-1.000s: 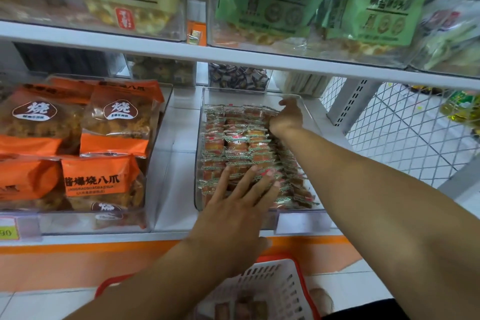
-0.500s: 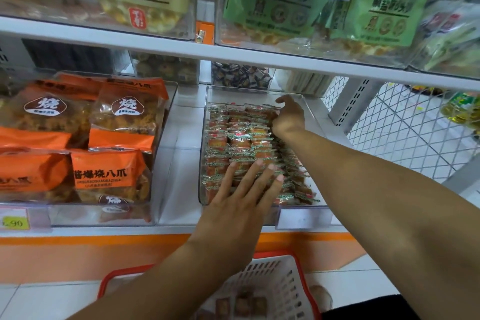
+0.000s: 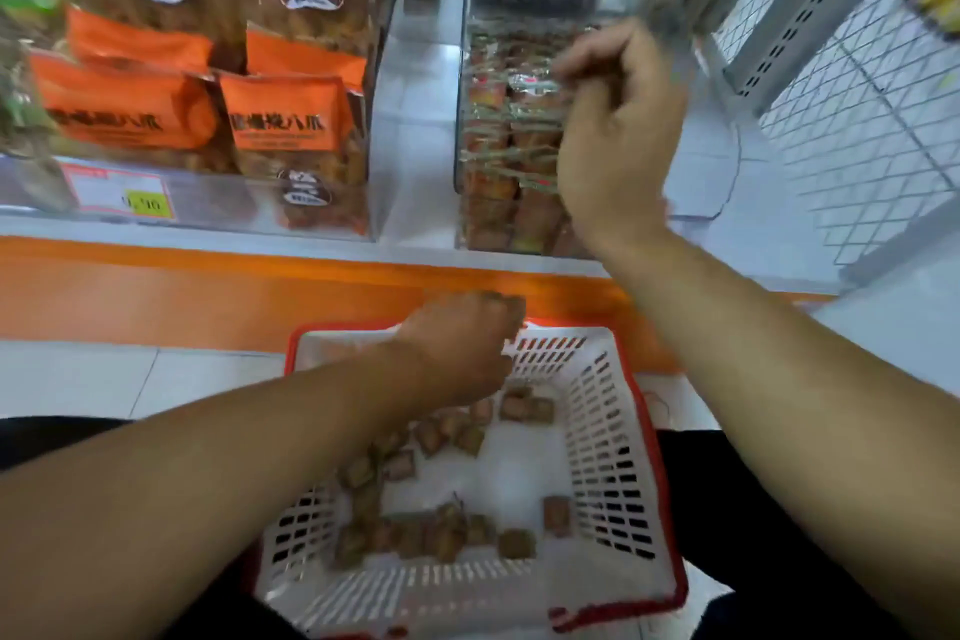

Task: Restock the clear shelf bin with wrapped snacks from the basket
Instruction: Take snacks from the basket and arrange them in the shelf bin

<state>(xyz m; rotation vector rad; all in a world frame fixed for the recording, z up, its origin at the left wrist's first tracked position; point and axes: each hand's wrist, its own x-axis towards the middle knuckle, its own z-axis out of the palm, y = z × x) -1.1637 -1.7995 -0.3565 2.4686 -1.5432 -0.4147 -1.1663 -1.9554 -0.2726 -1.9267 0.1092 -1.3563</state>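
Both bare forearms are seen reaching forward from the bottom of the view. The left arm is stretched from the lower left toward the centre, with the wrist bent slightly downward. The left hand [image 3: 460, 348] is held low, its back turned up and its fingers curled under, blurred by motion; whether anything is held in its grip cannot be told. The right arm is extended from the lower right edge, rising higher and further forward than the left. The right hand [image 3: 621, 146] is raised with its back toward the camera, the fingers [image 3: 582, 60] loosely bent and pointed to the left, the thumb tucked beneath. The two hands are kept well apart.
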